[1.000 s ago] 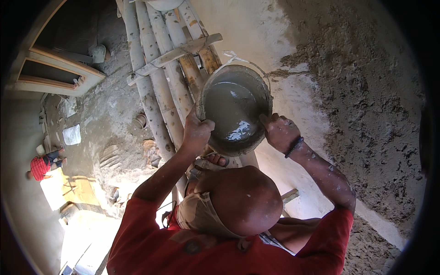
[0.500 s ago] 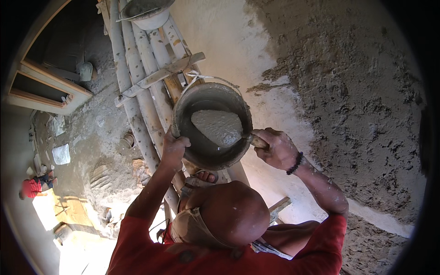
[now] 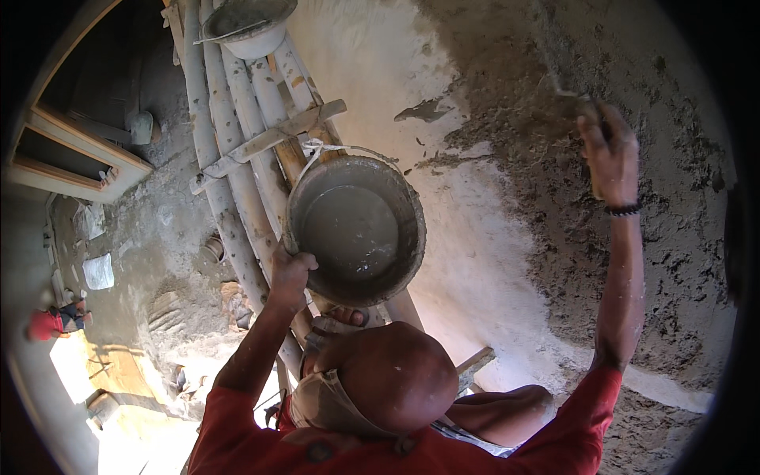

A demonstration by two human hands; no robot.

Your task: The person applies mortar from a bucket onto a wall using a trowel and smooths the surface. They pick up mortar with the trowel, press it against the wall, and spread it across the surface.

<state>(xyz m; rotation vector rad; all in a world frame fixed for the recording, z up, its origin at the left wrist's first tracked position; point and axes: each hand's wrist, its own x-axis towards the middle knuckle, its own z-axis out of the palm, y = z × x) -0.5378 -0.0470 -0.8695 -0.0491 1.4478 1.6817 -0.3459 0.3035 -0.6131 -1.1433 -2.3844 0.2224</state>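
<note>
My left hand is closed on the near-left rim of a round bucket, thumb over the edge. Wet grey mortar lies low inside it, and the wire handle leans against the far side. Out to the upper right, my right hand is raised before the wall and grips a trowel. The trowel's bent metal neck shows; its blade is blurred against the wet mortar. The wall is coated in rough grey mortar on the right and is pale and bare on the left.
Beneath me runs a scaffold of wooden poles with a crosspiece. A second bucket stands at its far end. Lower down at left are the floor, a shovel, a window frame and a person in red.
My right hand has swung the trowel from above the bucket up and right to the wall. The heap of mortar on its blade is gone, and fresh dark splashes mark the wall.
</note>
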